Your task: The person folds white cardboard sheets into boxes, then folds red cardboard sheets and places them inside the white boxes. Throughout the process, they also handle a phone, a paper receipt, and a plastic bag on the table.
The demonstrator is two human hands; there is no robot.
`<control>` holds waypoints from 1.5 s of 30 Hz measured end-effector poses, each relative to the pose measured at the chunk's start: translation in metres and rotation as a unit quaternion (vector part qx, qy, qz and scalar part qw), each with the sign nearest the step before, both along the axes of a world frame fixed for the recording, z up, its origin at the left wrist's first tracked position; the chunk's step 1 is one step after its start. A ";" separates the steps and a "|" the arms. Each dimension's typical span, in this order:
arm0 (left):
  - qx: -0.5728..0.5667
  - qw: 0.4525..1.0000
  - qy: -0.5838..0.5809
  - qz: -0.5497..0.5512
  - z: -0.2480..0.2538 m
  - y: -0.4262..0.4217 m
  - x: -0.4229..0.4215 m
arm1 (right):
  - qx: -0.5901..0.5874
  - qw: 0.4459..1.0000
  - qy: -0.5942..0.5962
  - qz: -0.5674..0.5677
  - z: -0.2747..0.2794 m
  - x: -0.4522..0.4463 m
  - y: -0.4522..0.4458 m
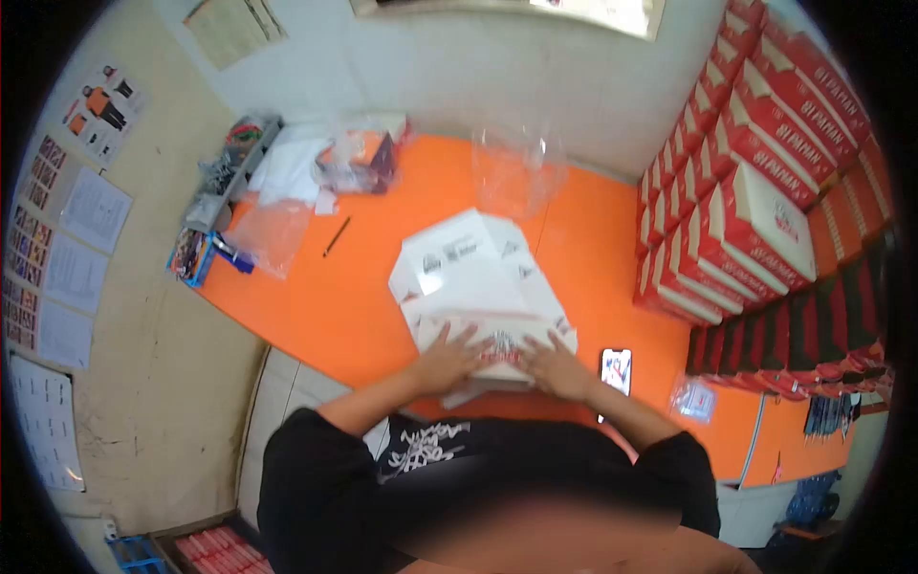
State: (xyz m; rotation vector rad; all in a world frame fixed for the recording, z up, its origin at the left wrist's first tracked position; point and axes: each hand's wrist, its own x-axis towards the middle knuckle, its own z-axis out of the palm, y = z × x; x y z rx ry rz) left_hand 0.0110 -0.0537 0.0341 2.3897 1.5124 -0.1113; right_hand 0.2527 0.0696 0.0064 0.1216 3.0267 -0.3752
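White box (481, 279) stretches lengthwise away and leftward, both hands (449, 364) resting on it, fingers (465, 338) spread

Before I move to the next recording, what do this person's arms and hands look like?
The left hand and right hand are bare, without gloves. Black sleeves end near the elbows, leaving the forearms uncovered, with no band visible. They belong to a black shirt with white lettering, which I can't read reliably.

We see a white cardboard box (483, 282), printed in black and red, lying partly unfolded on the orange table (359, 297), its far panel spread flat.
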 end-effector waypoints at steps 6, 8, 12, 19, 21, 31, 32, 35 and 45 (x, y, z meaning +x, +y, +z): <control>0.097 0.932 -0.196 0.289 -0.054 -0.013 0.014 | -0.085 0.963 0.153 -0.206 -0.041 -0.001 -0.030; 0.116 0.888 -0.315 0.314 -0.066 -0.009 0.016 | -0.358 0.806 0.308 -0.357 -0.045 -0.009 -0.041; -0.003 0.674 -0.639 0.372 -0.095 -0.007 0.009 | -0.504 0.693 0.345 -0.383 -0.058 -0.010 -0.026; -0.164 0.547 -0.673 0.470 -0.028 -0.017 0.009 | -0.457 0.703 0.257 -0.481 -0.048 -0.015 -0.011; -0.054 0.630 -0.697 0.339 -0.027 -0.023 0.007 | -0.510 0.636 0.171 -0.553 -0.040 -0.016 0.001; 0.102 0.912 -0.277 0.283 0.058 -0.003 -0.039 | -0.256 0.878 0.283 -0.290 -0.004 -0.126 -0.043; 0.064 0.902 -0.333 0.268 0.058 -0.010 -0.044 | -0.400 0.807 0.252 -0.353 0.008 -0.130 -0.040; 0.054 0.903 -0.349 0.244 0.067 -0.023 -0.059 | -0.659 0.572 0.254 -0.416 0.097 -0.142 -0.054; 0.111 0.924 -0.341 0.133 0.143 -0.055 -0.149 | -0.324 0.934 0.139 -0.055 0.190 -0.163 -0.029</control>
